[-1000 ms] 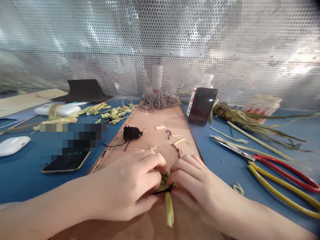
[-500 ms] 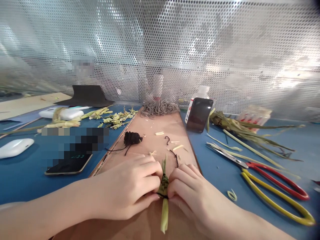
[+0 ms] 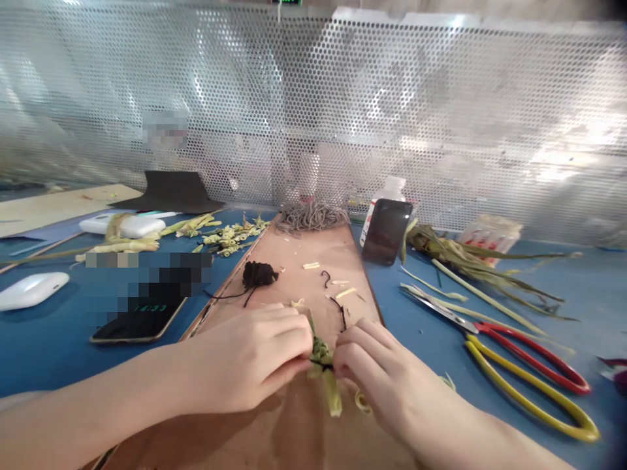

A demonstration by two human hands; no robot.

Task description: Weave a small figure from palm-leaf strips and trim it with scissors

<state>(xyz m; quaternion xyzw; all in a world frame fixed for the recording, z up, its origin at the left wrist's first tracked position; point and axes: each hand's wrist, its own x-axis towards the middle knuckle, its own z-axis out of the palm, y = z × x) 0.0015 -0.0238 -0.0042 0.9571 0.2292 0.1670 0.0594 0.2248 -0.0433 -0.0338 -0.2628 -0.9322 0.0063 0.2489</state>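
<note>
1. Far left: white case on the blue surface; phone right of it, partly pixelated.
2. Your left hand: fingers curled, grip pinched on black cord, fingertips partly hidden.
3. Black yarn ball on brown board, beyond that hand.
4. Green woven piece: between your two hands, over the board, cord across it, pale stem pointing toward you.
5. Curled peeling, then your right hand just beside it: grip pinched on same cord, other side, tips hard to see.
6. Right: scissors on the surface, red and yellow handles apart. Dried leaf bundle beyond them.
</note>
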